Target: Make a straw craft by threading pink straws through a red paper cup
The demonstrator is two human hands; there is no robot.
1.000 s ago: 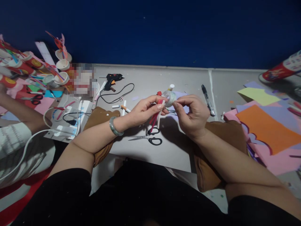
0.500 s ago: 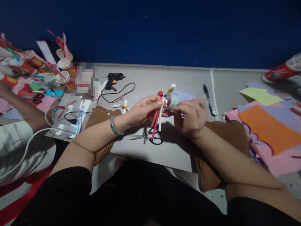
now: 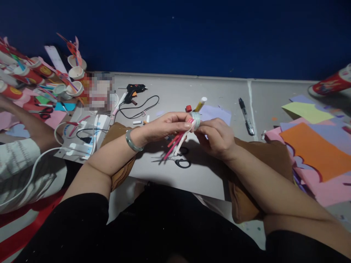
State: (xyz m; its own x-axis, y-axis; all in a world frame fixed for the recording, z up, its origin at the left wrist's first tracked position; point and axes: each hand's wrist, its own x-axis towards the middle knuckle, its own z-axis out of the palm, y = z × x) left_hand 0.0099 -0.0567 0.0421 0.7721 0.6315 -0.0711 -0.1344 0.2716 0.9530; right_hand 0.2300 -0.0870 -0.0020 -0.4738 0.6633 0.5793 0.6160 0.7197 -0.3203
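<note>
Strips (image 3: 172, 148) appear gathered, lower ends loose: left hand (image 3: 171, 126) pinches them, nearly closed; right hand (image 3: 218, 137) curls at tape roll (image 3: 195, 119) (hold unclear). Scissors (image 3: 177, 159) lie near bench (image 3: 203, 180) front edge.

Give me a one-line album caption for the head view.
Left hand holding red, pink and white strips, right hand at a pale roll, over black-handled scissors.

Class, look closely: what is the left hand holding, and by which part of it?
The left hand holds a bunch of red, magenta and white strips near their upper ends, between thumb and fingers.
</note>
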